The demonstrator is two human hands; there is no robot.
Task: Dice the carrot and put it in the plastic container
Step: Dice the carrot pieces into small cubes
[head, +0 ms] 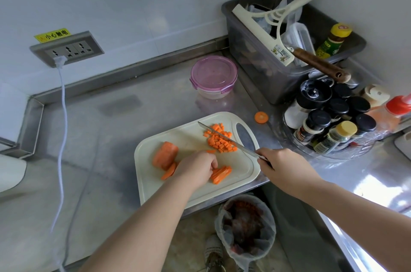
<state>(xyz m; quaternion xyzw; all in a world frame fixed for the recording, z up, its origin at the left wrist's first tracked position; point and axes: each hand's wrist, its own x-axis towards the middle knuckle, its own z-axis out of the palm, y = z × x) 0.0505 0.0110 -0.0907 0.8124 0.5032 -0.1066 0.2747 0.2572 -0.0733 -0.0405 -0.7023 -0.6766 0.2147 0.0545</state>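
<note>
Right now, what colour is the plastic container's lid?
The lid is translucent pinkish purple; head view.

carrot (165, 153): orange throughout
cutting board (195, 191): plain cream-white
plastic container (213, 71): lid noted as translucent pink-purple
knife (226, 139): silver-grey
bench (106, 138): dull grey steel
warning sticker (52, 34): yellow, dark lettering

The right hand (283, 168) grips a kitchen knife (225, 139) by its handle. From that grip the blade slants away to the left, across a pile of carrot dice (219, 145) on the white cutting board (155, 187). The left hand (195, 167), fingers curled, holds down a bundle of carrot sticks (221, 174) nearer than the blade. Left of that grip lie a thick carrot chunk (165, 155) and, just beside it, a carrot slice (168, 172). Well beyond the knife tip stands the lidded plastic container (213, 76).
</note>
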